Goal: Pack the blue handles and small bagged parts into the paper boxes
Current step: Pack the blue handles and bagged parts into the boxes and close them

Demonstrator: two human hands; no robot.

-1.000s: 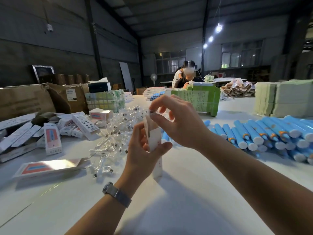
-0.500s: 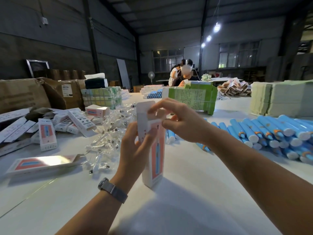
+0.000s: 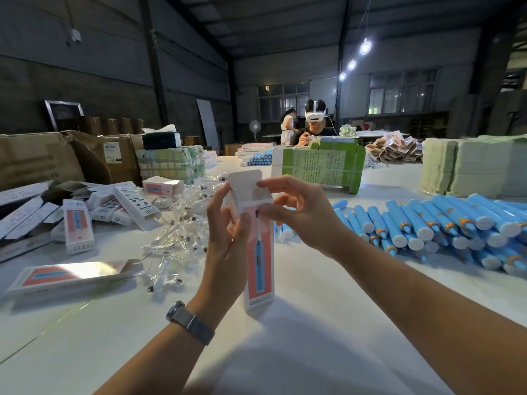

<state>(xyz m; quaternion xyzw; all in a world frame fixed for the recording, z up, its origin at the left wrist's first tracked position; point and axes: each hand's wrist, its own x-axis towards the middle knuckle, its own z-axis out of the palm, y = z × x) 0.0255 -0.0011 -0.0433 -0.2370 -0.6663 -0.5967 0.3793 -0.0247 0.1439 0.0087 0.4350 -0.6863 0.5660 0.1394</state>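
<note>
Left hand (image 3: 228, 246) grips the upright box (image 3: 258, 266) above bare table (image 3: 285, 352), right hand (image 3: 296, 215) pinching its open top flap (image 3: 245, 183), bagged parts (image 3: 182, 223) just left, handles (image 3: 445, 226) heaped right.

Dim hall, 3 glaring bulbs (image 3: 365, 47), fisheye edges

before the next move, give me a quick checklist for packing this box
1. Box held upright by left hand: ok.
2. Top flap open: ok.
3. Right hand at box mouth pinching a small part: ok.
4. Handle already inside box: cannot tell.
5. Blue handles within reach on the right: ok.
6. Bagged parts to the left of the box: ok.
</note>
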